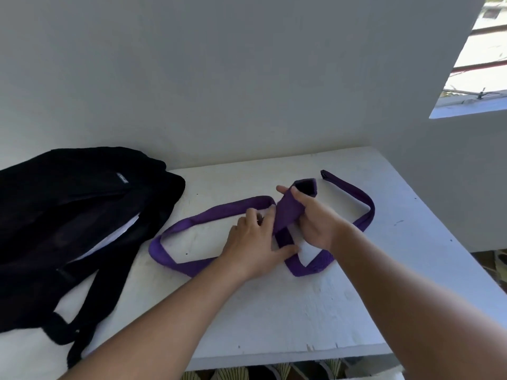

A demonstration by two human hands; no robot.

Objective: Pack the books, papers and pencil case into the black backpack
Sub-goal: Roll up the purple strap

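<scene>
- The black backpack [68,215] lies on its side at the left end of the white desk [274,311], its top toward the wall, its straps [90,297] trailing toward the near edge.
- Its main opening gapes a little, and white papers [115,237] show inside the gap.
- To the right of the backpack, apart from it, a long purple band [197,218] of cloth lies in loops across the middle of the desk; one end [326,174] reaches toward the far right.
- The right hand [315,218] has its grip closed around a bunched, folded part of the purple band, lifted off the desk, thumb on the near side and fingers wrapped over.
- The left hand [255,242] rests flat on the desk, fingers straight and spread, its grip open; the fingertips touch the band just beside the right hand, and the thumb presses a lower strand.
- A plain pale wall [219,78] stands behind the desk, with a window opening [480,64] at upper right.
</scene>
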